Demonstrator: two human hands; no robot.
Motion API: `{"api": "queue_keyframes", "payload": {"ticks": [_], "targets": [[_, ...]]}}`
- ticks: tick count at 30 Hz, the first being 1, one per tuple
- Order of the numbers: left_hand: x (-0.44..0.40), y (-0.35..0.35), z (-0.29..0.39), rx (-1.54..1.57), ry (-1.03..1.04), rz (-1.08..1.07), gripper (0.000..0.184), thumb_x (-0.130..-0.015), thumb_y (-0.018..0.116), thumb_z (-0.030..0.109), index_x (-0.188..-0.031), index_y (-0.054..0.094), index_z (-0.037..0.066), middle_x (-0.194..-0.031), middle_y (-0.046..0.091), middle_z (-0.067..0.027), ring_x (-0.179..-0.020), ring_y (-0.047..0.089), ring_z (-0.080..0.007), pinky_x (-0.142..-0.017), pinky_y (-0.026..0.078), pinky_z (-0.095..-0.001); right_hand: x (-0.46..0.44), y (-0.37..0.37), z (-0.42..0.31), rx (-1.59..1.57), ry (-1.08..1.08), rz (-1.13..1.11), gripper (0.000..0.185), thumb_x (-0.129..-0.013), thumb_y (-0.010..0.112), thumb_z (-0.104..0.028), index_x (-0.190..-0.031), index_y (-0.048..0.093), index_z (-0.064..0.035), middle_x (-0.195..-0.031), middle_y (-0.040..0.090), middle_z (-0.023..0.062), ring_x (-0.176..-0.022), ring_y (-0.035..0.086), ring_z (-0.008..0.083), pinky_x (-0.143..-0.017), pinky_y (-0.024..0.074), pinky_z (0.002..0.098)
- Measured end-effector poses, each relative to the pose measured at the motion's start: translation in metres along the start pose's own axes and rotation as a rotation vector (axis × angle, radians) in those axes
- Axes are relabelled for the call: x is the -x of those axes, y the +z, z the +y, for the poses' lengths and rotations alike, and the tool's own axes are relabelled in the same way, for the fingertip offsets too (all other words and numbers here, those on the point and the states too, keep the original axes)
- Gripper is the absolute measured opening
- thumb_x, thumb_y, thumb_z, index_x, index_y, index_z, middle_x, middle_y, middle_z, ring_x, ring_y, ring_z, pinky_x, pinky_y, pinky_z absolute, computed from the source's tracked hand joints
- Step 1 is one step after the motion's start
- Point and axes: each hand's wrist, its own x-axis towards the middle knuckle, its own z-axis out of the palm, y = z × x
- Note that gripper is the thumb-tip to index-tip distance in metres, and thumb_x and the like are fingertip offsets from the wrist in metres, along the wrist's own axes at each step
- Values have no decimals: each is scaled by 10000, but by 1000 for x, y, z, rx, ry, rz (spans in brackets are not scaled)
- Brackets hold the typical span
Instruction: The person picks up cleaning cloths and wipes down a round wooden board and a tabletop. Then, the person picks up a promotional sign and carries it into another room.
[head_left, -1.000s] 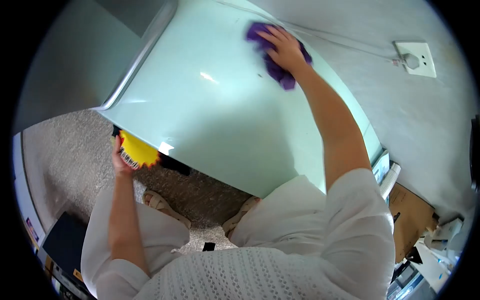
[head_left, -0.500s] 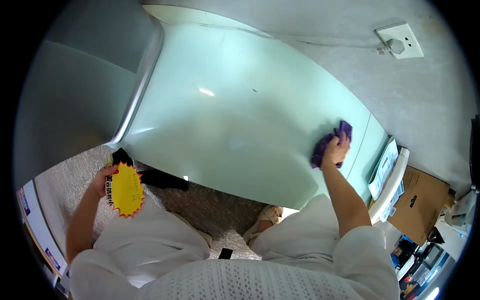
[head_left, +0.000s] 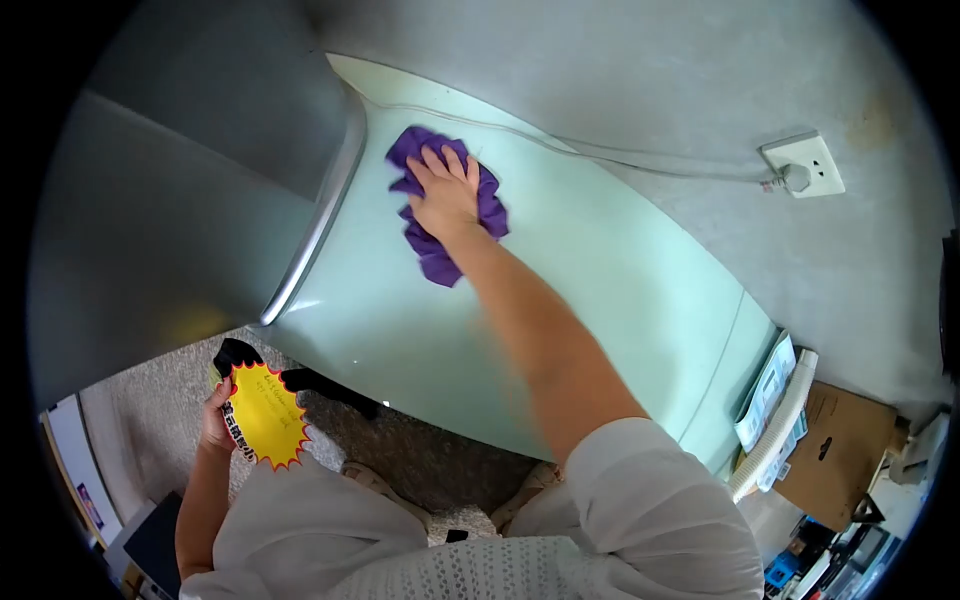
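My right hand (head_left: 445,195) lies with fingers spread on a crumpled purple cloth (head_left: 436,262), pressing it against the pale green glossy surface (head_left: 600,290), near its upper left part. At the lower left, my left hand (head_left: 216,415) grips a yellow starburst card (head_left: 268,418) with a red edge, handwriting and dark printed characters. Something black (head_left: 236,354) also shows beside the card, just above my left fingers; what it is I cannot make out. The card hangs off the near left edge of the green surface.
A grey metallic panel (head_left: 180,230) with a shiny rounded edge borders the surface on the left. A cable runs along the back to a wall socket (head_left: 804,164). At the right are a white ribbed hose (head_left: 778,440), papers (head_left: 765,395) and a cardboard box (head_left: 835,450).
My right hand has moved with the purple cloth from the right side of the surface to its upper left. The camera view has shifted, and the left hand still holds the card.
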Motion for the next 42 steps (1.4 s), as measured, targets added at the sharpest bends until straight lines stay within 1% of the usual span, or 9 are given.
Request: {"api": "queue_keyframes", "payload": {"ticks": [5,9,12,15,19,26,28,35,42], "targets": [[22,6,5,24,6,13,661,-770,576,496,-1222,490,22,-1133,583,-180,-1005,585,-334,-883,468,-440,108,-75,84,14,-313,-122,556,-599,660,-146,-1147,583,-197,-1246,518,18,-1229,393,245,-1040,229,462],[18,1,3,52,-28,59,697,-778,543,521,-1256,455,21,-1155,564,-198,-1027,569,-356,-903,450,-455,213,-147,219,112,88,94,543,-560,553,-14,-1087,617,-127,-1191,556,104,-1156,466,313,-1023,308,426],[17,6,3,78,17,109,681,-788,539,508,-1261,452,25,-1180,550,-196,-1048,556,-358,-908,440,-471,272,-150,312,380,479,388,389,-775,572,-106,-1164,563,-109,-1213,535,131,-1144,474,329,-975,363,424],[18,31,2,169,44,15,673,-792,541,500,-1270,444,37,-1201,539,-186,-1063,550,-345,-898,445,-479,239,-120,269,574,715,364,421,-792,584,-177,-1205,528,-127,-1242,510,137,-1142,466,334,-955,377,425],[16,-3,-12,396,102,129,590,-851,490,461,-1288,436,67,-1224,530,-164,-1088,534,-342,-893,444,-490,141,-38,125,333,200,253,565,-644,615,-130,-1202,530,-137,-1266,474,127,-1176,413,339,-991,295,455],[42,6,-21,469,86,70,524,-891,450,439,-1271,463,77,-1184,563,-157,-971,603,-341,-826,495,-480,-31,100,-31,46,163,114,621,-730,577,-257,-1313,419,-113,-1388,367,99,-1299,262,293,-1062,103,509],[52,13,-28,532,108,262,498,-898,450,419,-1258,479,77,-1177,569,-153,-972,605,-334,-835,492,-483,-33,101,-33,-68,146,137,622,-727,571,-214,-1316,409,-100,-1397,354,111,-1299,274,278,-1073,82,505],[53,9,-22,514,151,177,501,-872,487,426,-1239,504,86,-1162,583,-142,-994,601,-328,-823,494,-492,-85,87,4,-227,-38,21,705,-699,562,-151,-1363,332,-97,-1421,324,115,-1299,311,239,-1084,133,379],[81,2,-12,459,246,153,514,-885,442,449,-1239,500,80,-1136,595,-147,-937,622,-334,-774,510,-503,-46,95,-14,-274,-176,126,527,-659,565,-75,-1185,552,-88,-1302,478,88,-1162,407,319,-1021,269,405]]}}
